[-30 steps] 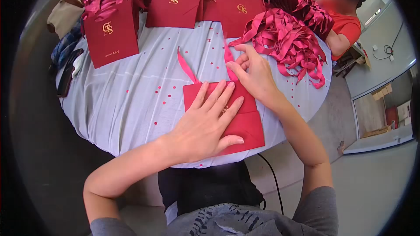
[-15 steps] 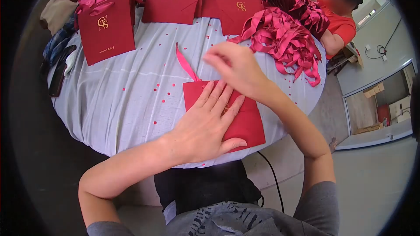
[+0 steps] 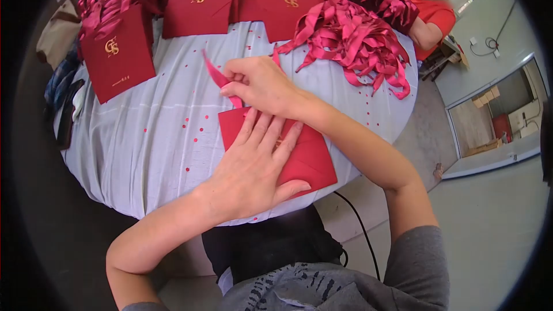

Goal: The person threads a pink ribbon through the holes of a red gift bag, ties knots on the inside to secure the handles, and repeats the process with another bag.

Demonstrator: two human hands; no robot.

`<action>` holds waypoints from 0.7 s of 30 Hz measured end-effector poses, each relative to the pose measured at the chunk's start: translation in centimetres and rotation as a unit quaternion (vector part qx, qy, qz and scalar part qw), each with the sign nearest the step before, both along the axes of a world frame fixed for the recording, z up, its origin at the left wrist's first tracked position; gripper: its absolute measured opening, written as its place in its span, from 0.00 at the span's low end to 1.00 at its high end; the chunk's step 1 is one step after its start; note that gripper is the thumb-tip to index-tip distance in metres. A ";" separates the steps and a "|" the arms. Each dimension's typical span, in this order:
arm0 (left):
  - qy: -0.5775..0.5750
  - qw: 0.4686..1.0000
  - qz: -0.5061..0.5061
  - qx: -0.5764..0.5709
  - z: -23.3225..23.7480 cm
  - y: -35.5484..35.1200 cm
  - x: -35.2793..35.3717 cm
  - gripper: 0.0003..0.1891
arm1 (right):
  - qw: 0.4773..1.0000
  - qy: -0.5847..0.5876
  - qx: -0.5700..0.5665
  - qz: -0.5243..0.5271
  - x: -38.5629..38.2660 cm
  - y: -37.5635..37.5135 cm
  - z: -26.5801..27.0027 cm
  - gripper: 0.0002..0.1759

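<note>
Flat on the cloth-covered table (image 3: 167, 155) near its front edge lies a red paper bag (image 3: 314, 164). My left hand (image 3: 250, 164) rests on it with fingers spread, covering most of its gold print. Above the bag's top edge, my right hand (image 3: 259, 83) is closed at a pink ribbon (image 3: 216, 75), with thumb and fingers pinching it. One ribbon end sticks up to the left of my right hand, and the lower part runs down to the bag's top edge. Another ribbon piece shows just behind my right hand.
Red bags with gold letters (image 3: 199, 3) stand along the back. One bag (image 3: 118, 57) is at the left. A heap of pink ribbons (image 3: 357, 40) lies at the back right. A person in a red top (image 3: 429, 14) is beyond it. Small red dots are scattered on the cloth.
My right hand has moved left and down to the ribbon and closed on it. My left hand still lies flat on the bag. The whole view has shifted slightly.
</note>
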State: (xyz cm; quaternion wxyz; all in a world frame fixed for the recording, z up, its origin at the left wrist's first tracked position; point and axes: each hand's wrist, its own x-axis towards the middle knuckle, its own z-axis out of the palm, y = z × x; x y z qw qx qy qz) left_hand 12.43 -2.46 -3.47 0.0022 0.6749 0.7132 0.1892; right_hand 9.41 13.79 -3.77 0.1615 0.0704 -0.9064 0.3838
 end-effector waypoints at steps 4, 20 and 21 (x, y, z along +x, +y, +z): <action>0.017 1.000 -0.006 -0.017 0.2 0.1 0.1 0.45 | 0.999 0.041 -0.002 0.000 -0.2 -0.2 -0.4 0.09; 0.053 0.998 0.021 -0.027 2.5 -2.4 3.8 0.46 | 0.986 0.065 -0.084 -0.128 7.6 7.2 2.4 0.10; 0.040 0.998 0.029 -0.029 2.2 -2.4 4.0 0.46 | 0.987 0.033 -0.087 -0.133 8.7 7.7 2.0 0.10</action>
